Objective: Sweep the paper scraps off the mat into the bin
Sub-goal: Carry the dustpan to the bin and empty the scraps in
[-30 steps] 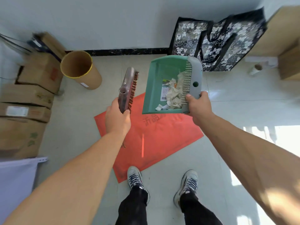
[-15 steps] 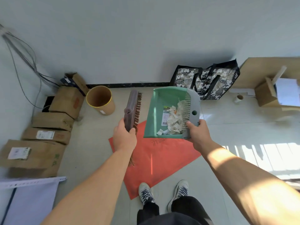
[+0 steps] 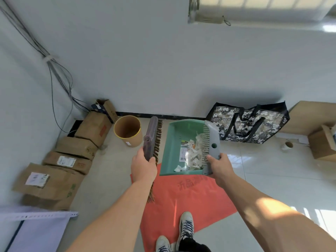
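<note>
Right hand beside scraps in dustpan

Cardboard boxes, patterned tote bag, wall cables

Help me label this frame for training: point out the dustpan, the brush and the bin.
dustpan [image 3: 173,142], head view, bare green floor of the pan.
brush [image 3: 151,137], head view, purple back of its block.
bin [image 3: 136,141], head view, brown outer wall below the rim.
</note>
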Motion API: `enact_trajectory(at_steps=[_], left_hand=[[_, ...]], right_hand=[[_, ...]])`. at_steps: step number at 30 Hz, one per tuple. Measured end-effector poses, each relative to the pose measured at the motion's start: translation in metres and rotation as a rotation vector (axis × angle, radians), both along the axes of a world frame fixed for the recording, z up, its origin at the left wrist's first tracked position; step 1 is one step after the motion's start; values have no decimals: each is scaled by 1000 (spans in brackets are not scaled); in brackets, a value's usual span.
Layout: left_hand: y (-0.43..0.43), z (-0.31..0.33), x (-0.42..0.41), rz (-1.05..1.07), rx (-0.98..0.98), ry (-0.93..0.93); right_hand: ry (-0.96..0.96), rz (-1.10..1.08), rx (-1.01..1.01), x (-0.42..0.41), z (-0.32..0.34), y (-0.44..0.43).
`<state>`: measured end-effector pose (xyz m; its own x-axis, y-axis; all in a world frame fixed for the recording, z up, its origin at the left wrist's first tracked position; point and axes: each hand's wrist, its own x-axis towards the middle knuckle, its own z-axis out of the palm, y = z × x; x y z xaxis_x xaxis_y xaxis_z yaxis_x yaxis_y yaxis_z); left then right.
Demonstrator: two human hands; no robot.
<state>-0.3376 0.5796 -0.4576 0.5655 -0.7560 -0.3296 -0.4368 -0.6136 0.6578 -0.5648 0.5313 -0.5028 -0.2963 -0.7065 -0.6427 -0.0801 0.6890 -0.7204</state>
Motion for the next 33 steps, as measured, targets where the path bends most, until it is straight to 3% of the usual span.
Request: enact_trajectory(at_steps=[10, 19, 25, 33], left_hand=[[-48, 14, 66, 138, -29, -1], [-112, 2, 185, 103, 15, -31], [-165, -20, 279, 7, 72, -44], [-238, -55, 342, 45, 141, -7]], right_hand=[[13, 167, -11, 74, 7, -85], [19, 149, 58, 185, -11, -146], [6, 24, 119, 261, -30, -182], [52, 89, 219, 338, -60, -245]])
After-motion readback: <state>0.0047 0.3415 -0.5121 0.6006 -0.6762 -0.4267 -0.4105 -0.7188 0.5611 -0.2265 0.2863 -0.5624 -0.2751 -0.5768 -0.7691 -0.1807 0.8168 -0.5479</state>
